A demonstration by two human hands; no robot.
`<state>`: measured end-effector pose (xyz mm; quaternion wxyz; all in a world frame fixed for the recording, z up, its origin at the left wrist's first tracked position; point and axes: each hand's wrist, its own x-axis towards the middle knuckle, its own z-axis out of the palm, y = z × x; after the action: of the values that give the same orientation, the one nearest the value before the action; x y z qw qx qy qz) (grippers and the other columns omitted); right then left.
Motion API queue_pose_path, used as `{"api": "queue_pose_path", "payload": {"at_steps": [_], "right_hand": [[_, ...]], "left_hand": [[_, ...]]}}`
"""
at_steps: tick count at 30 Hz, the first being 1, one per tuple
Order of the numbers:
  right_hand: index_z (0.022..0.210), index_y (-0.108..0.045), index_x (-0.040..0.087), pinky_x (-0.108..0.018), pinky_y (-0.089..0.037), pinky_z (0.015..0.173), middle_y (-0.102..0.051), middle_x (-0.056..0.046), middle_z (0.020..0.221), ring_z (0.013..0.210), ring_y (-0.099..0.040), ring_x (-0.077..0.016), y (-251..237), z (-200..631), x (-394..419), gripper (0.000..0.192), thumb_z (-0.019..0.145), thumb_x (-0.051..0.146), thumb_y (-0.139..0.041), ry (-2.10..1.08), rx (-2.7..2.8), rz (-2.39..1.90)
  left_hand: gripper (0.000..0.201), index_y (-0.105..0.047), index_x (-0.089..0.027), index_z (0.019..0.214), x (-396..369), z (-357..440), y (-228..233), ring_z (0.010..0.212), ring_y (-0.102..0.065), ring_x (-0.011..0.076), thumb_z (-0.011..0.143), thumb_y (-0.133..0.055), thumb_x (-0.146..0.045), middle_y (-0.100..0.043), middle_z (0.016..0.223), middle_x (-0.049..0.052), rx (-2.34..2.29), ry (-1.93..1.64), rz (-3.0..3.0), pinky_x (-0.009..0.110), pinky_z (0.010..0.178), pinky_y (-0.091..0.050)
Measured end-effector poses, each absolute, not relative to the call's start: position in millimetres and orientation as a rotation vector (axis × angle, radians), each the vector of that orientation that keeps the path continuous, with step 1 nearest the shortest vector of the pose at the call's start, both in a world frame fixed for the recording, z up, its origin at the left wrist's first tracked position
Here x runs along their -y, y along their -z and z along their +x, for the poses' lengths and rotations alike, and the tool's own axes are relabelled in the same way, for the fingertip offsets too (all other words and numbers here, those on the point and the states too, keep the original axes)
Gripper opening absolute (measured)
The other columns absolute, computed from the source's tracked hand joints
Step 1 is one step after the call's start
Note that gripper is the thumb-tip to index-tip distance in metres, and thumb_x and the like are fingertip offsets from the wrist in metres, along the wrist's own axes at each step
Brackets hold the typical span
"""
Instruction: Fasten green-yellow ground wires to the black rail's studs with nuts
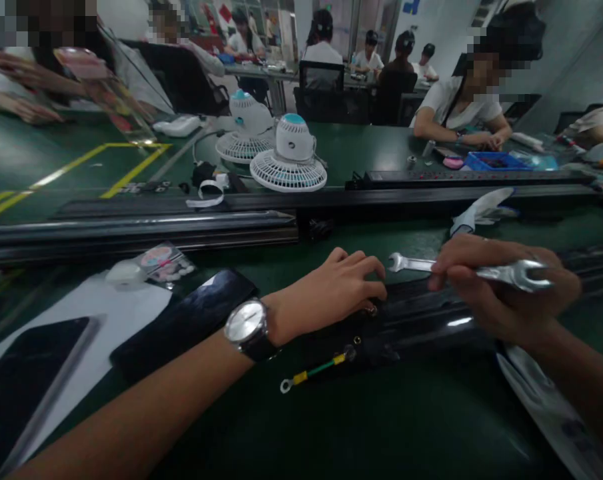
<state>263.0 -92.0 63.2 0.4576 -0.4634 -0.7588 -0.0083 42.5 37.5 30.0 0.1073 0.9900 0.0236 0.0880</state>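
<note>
The right hand [506, 293] is closed around a silver wrench [468, 269] held level above a long black bar [431, 320] on the green table [331, 427], while the left hand [331, 290] presses its curled fingertips together on a small brass nut [372, 311] on that bar, near a green-yellow wire [316, 370].
</note>
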Motion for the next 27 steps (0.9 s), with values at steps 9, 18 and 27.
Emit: {"api": "queue_pose_path", "payload": {"at_steps": [9, 18, 27], "right_hand": [[0.079, -0.065, 0.019, -0.023, -0.042, 0.06, -0.068, 0.004, 0.064, 0.056, -0.063, -0.0093, -47.8, 265.8, 59.3, 0.029, 0.103, 0.03, -0.053, -0.335, 2.013, -1.323], [0.089, -0.071, 0.018, -0.025, -0.035, 0.058, -0.067, 0.003, 0.064, 0.056, -0.06, -0.0111, -29.5, 263.6, 54.6, 0.03, 0.103, 0.038, -0.054, -0.514, 2.227, -1.352], [0.092, -0.073, 0.019, -0.025, -0.038, 0.061, -0.07, 0.002, 0.071, 0.061, -0.061, -0.012, -15.8, 264.8, 54.0, 0.029, 0.103, 0.038, -0.054, -0.541, 2.217, -1.289]], "left_hand": [[0.026, -0.066, -0.029, 0.122, -14.8, 2.6, -35.2, 0.133, -0.044, 0.0277, 0.101, -0.058, -0.017, -0.048, 0.147, 0.007, -0.063, -0.104, 3.016, 0.044, 0.1, -0.039], [0.019, -0.07, -0.027, 0.112, -4.6, 11.0, -34.0, 0.13, -0.047, 0.0256, 0.099, -0.061, -0.018, -0.053, 0.141, 0.005, -0.04, 0.031, 3.106, 0.045, 0.1, -0.038], [0.014, -0.071, -0.024, 0.102, -2.4, 7.5, -30.4, 0.132, -0.045, 0.0266, 0.096, -0.064, -0.014, -0.057, 0.137, 0.006, -0.111, -0.012, 3.052, 0.048, 0.105, -0.033]]}}
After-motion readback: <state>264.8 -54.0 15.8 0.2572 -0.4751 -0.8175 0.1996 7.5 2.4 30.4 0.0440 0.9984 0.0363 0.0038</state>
